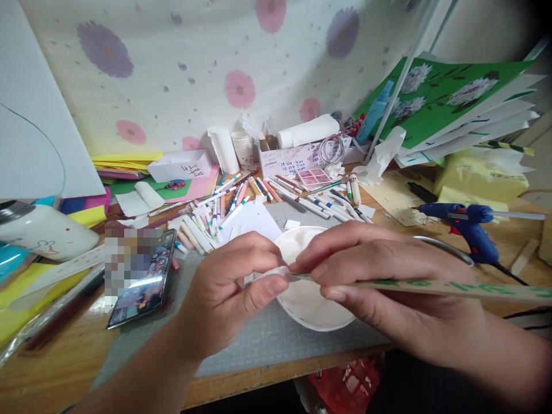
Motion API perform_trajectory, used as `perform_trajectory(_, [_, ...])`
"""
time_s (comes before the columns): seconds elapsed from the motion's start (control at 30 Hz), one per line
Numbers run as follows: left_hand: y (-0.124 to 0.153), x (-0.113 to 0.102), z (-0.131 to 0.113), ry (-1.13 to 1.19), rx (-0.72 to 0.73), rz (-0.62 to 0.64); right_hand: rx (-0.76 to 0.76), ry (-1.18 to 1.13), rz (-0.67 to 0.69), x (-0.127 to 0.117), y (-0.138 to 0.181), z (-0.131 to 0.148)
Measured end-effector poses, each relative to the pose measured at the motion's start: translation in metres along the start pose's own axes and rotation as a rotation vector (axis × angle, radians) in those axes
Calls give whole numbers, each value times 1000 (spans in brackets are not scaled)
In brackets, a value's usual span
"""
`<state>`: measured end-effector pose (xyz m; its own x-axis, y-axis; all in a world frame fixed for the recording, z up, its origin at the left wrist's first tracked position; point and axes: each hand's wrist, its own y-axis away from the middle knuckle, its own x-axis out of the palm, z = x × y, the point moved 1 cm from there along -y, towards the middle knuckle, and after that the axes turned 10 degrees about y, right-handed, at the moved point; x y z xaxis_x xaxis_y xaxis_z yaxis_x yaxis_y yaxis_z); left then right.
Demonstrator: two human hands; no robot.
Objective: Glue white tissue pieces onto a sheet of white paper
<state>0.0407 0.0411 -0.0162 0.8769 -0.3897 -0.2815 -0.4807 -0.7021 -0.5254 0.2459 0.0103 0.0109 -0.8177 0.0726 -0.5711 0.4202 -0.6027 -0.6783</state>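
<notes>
My left hand is closed, with a small white piece of thin paper or tissue pinched between thumb and fingers. My right hand is closed round a long, narrow, pale stick with green markings. The stick reaches out past the right edge of the view. Its near end meets the white piece at the fingertips, where the exact contact is hidden. Below both hands a white round bowl stands on the grey cutting mat. White paper-like material shows inside the bowl, partly covered by my hands.
Many markers lie scattered behind the bowl. A phone and a white bottle are on the left. To the right rests a blue glue gun. Paper cups and a white box stand at the back.
</notes>
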Motion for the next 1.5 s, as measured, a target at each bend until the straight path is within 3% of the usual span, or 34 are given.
perform_trajectory(0.23, [11,2,13,321,-231,-78,52,-77,-46,-2,1,-1])
perform_trajectory(0.47, [8,3,9,568,-335,-53,32,-140,-39,2,-1,-4])
perform_trajectory(1.5, [10,5,9,696,-334,-16,4,-245,-9,6,-3,-1])
